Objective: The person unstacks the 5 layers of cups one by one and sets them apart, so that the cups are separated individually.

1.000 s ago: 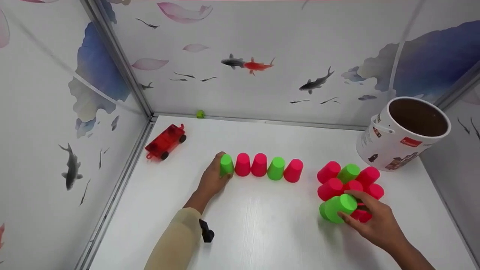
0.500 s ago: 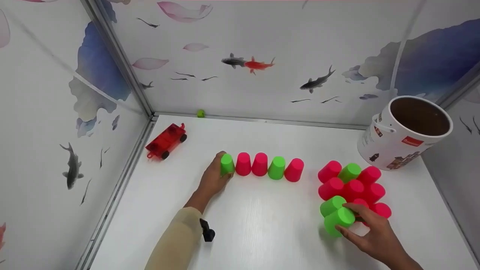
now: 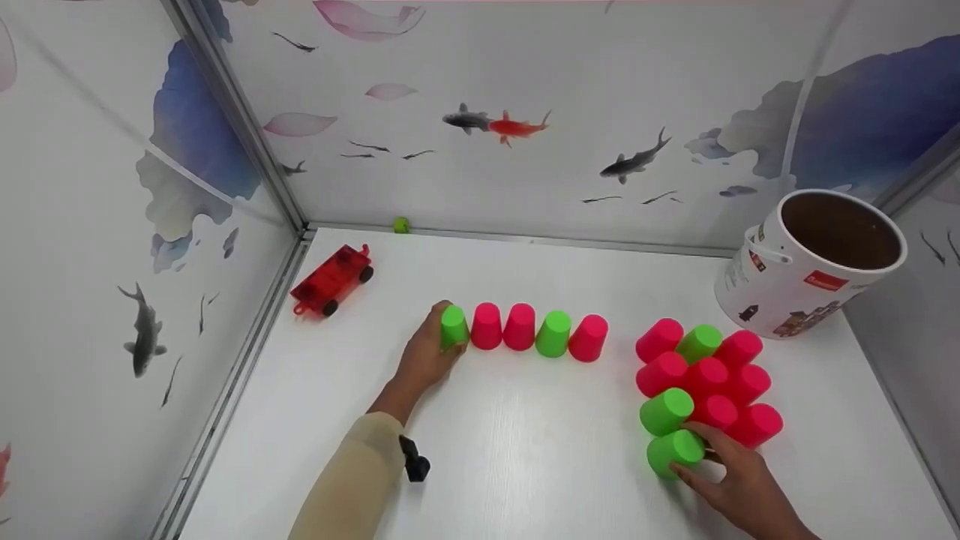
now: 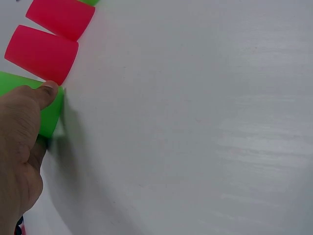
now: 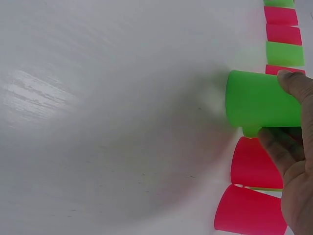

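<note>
My left hand point(image 3: 429, 351) holds an upside-down green cup point(image 3: 454, 327) at the left end of a row, thumb on its near side in the left wrist view. Beside it stand a pink cup point(image 3: 486, 327), a second pink cup point(image 3: 519, 328), a green cup point(image 3: 554, 334) and another pink cup point(image 3: 588, 338). On the right, my right hand point(image 3: 739, 480) pinches a green cup point(image 5: 261, 99) between thumb and fingers. That cup is at the near left corner of a block of upside-down cups, in front of another green cup point(image 3: 666, 412). Several pink cups point(image 3: 706, 379) fill most of the block.
A white bucket point(image 3: 772, 300) with a handle stands at the back right corner. A red toy wagon point(image 3: 334, 280) lies at the back left. A small green piece point(image 3: 401, 225) sits at the back edge. White panels wall in the white table point(image 3: 495, 465).
My right hand has moved its green cup toward the near edge, from over the other green cup to in front of it. My left hand stays on its cup.
</note>
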Available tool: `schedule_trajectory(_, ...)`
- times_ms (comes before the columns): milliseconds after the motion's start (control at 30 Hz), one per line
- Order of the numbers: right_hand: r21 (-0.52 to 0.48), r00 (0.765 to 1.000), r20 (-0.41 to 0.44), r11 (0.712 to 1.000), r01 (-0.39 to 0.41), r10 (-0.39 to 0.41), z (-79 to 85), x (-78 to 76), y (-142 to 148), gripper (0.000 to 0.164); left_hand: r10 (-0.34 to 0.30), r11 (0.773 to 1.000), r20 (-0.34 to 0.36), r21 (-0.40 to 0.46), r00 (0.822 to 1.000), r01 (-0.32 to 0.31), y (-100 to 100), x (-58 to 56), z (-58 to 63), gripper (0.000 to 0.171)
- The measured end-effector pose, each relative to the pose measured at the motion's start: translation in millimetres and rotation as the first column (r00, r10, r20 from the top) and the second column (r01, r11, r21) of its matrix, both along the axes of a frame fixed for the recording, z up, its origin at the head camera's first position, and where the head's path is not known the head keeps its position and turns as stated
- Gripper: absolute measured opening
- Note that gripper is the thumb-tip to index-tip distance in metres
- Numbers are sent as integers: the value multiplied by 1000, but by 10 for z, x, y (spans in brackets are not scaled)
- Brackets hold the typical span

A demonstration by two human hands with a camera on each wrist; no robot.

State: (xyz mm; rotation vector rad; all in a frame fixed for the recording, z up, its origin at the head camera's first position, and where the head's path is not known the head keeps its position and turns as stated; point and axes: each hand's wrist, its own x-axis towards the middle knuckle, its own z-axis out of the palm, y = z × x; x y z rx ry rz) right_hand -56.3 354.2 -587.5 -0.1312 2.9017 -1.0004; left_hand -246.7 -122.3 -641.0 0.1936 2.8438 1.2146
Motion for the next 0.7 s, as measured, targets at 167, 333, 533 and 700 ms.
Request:
schedule_trajectory(167,19,1000,25,1000,-12,12,58,-41,-15,72,3,1000,-13,1,1000,-3,-4,-22,12,80)
schedule_trajectory(333,55,996,94,998,-1,-4,101,-54,-34,73,-1,1000,-27,-9,1000,0,-1,-33,13,80)
schedule_trajectory(533,54,983,181,998,20,-29,92,-54,-33,75,-3,1000,-11,5,1000,3,2,-19,-6,80)
schedule_trajectory(700,67,980,197,998,15,-28,74,-77,-12,74,11,1000,3,11,1000,-11,13,-8,-17,80)
